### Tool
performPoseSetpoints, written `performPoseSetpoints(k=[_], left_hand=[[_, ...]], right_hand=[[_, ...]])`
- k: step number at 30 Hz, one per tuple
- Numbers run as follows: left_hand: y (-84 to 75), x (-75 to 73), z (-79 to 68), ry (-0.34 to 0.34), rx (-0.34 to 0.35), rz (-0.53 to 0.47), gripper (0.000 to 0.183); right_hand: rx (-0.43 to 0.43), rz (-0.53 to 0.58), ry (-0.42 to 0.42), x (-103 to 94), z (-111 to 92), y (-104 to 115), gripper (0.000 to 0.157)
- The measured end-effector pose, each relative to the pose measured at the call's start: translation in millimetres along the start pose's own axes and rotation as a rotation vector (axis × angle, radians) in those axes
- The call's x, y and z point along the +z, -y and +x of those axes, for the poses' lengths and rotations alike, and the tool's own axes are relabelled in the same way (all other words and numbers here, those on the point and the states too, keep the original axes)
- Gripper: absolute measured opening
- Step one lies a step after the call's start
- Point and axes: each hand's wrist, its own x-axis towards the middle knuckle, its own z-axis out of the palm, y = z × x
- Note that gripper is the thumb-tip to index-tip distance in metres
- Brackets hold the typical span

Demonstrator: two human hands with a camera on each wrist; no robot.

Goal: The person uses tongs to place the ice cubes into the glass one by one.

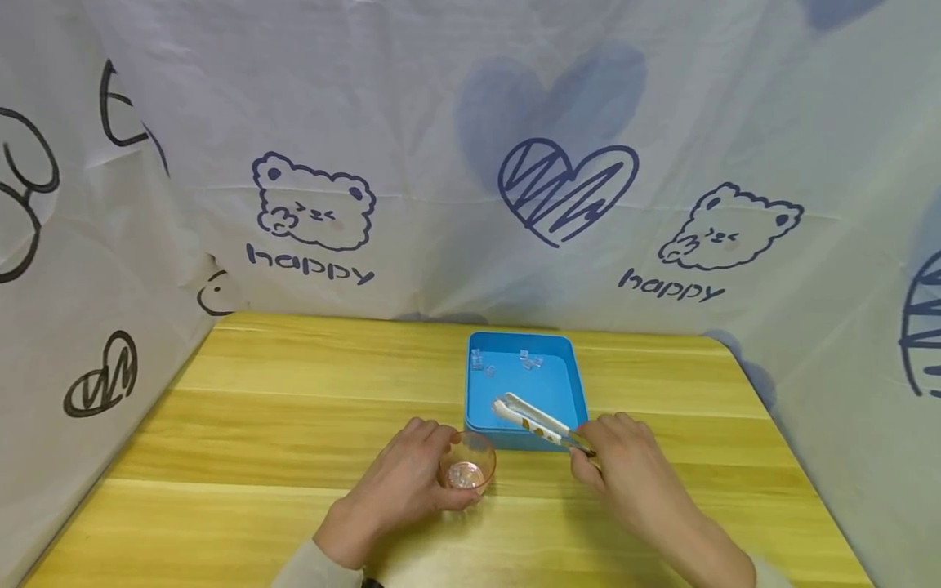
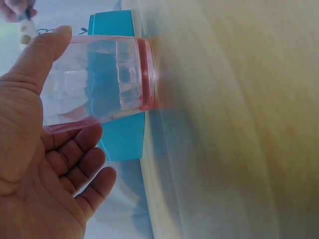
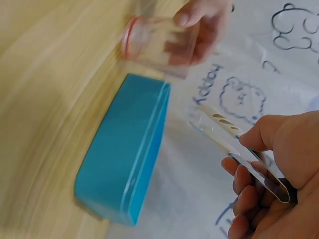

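**Tally: two items held**

Right grip (image 1: 625,465) is pinching one pair of white tongs (image 1: 532,426) above one blue tray (image 1: 544,385). Two loose clusters of clear cubes (image 1: 476,359) are lying inside. Left grip (image 1: 408,474) is curling round one pinkish cup (image 1: 481,456), standing upright on the bench (image 1: 294,408) beside the tray; its clear contents are resisting a count.

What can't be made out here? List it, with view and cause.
Count of small clear pieces in the translucent pink cup: head view, too small and crowded.
Inner floor of the blue rectangular box: right wrist view, hidden by its wall.
Rest of the right hand: left wrist view, cut off at the top-left corner.
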Motion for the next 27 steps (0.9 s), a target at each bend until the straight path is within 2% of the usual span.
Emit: performPoseSetpoints(k=[7,11,15,17,20,23,27], left_hand=[[-0.4,-1.0,-0.8,-0.01,-0.004,0.007,0.069],[0.2,-0.4,-0.5,-0.015,0.0,0.016,0.069],[0.8,0.4,-0.4,-0.017,0.005,0.024,0.068],[1.0,1.2,-0.4,-0.019,0.005,0.027,0.067],[0.5,1.7,-0.2,-0.018,0.004,0.029,0.066],[-0.1,1.1,0.4,-0.017,0.003,0.032,0.066],[-0.5,0.3,0.9,-0.019,0.004,0.038,0.066]], right_hand=[[-0.05,0.022,-0.036,-5.2,-12,16,0.011],[-0.144,0.06,-0.084,4.2,-18,18,0.015],[-0.243,0.075,-0.145,18.3,-22,16,0.005],[-0.268,0.062,-0.165,23.5,-23,15,0.018],[-0.269,0.038,-0.166,28.0,-24,14,0.025],[-0.252,0.034,-0.145,29.5,-25,14,0.015],[-0.24,0.042,-0.134,30.9,-26,14,0.01]])
